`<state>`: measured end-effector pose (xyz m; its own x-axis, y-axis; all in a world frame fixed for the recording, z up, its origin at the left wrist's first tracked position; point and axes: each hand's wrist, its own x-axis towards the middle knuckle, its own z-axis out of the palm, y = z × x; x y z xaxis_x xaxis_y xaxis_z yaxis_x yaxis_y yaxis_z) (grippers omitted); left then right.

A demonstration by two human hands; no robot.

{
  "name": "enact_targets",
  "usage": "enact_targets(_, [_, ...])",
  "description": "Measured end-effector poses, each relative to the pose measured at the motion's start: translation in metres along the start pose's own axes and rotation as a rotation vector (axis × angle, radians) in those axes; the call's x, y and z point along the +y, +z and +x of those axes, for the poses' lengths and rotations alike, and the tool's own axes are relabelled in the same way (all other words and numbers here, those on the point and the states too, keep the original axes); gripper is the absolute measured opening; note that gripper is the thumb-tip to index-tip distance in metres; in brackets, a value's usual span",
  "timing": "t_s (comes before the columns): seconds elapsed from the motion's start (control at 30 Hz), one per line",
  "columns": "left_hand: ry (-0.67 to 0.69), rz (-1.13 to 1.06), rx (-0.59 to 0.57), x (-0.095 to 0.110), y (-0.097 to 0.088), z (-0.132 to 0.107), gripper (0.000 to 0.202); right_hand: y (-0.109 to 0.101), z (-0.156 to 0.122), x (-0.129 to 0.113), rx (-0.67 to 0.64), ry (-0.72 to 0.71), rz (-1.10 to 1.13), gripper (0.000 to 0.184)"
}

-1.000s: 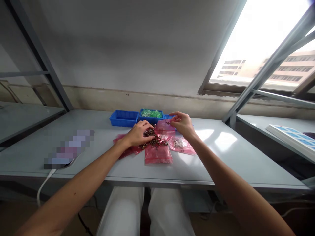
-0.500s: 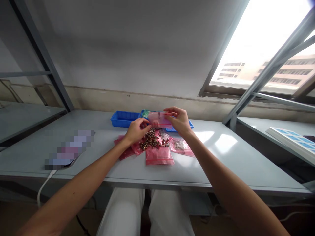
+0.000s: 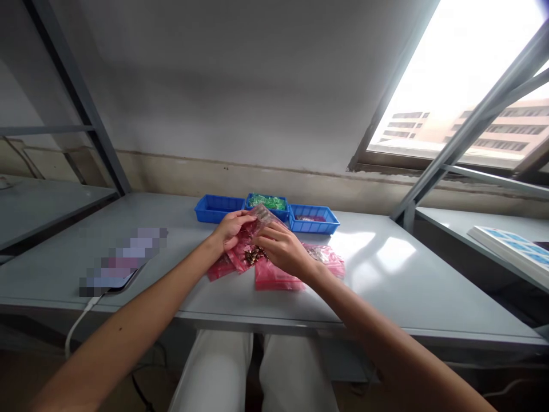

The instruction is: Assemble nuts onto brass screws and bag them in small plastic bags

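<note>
My left hand (image 3: 231, 229) is closed on the edge of a small clear-pink zip bag (image 3: 263, 215), thumb on top, the bag tilted above the pile. My right hand (image 3: 281, 246) is bent over the bag's near side with fingers drawn together. Whatever its fingertips pinch is hidden. Small brass-coloured metal parts (image 3: 254, 256) lie beneath, partly covered by my right hand. Around them on the table are more pink bags: one flat in front (image 3: 278, 278), one at the right (image 3: 334, 260) with pale contents, and others under my left hand.
Three blue trays stand along the back: a left tray (image 3: 208, 215), a middle one with green packets (image 3: 268, 201), and a right one (image 3: 315, 226) with something dark inside. A blurred phone-like object (image 3: 124, 260) with a white cable (image 3: 86, 309) lies left. Metal posts frame the grey table (image 3: 377, 297).
The pink bag has moved down and left, now tilted in my left hand. My right hand has come down from the bag's upper right to its near side, over the brass parts.
</note>
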<state>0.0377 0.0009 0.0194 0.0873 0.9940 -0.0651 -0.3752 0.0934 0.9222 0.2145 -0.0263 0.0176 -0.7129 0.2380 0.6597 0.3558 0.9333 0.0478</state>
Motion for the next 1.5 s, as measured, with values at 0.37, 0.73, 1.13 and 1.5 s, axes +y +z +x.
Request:
enact_targets(0.37, [0.080,-0.069,0.075,0.006,0.002,-0.001,0.030,-0.005,-0.001,0.035,0.325,0.663,0.255,0.031])
enact_targets(0.73, [0.058,-0.029,-0.030,0.003,0.005,-0.004,0.035,0.002,0.000,0.030,0.421,1.104,1.063,0.028])
enact_targets(1.13, [0.234,0.120,0.059,-0.005,0.001,0.004,0.039,-0.001,-0.005,0.030,0.483,1.068,1.054,0.020])
enact_targets(1.5, [0.250,0.188,-0.010,-0.010,0.004,0.002,0.038,-0.003,0.001,0.034,0.541,1.032,0.938,0.031])
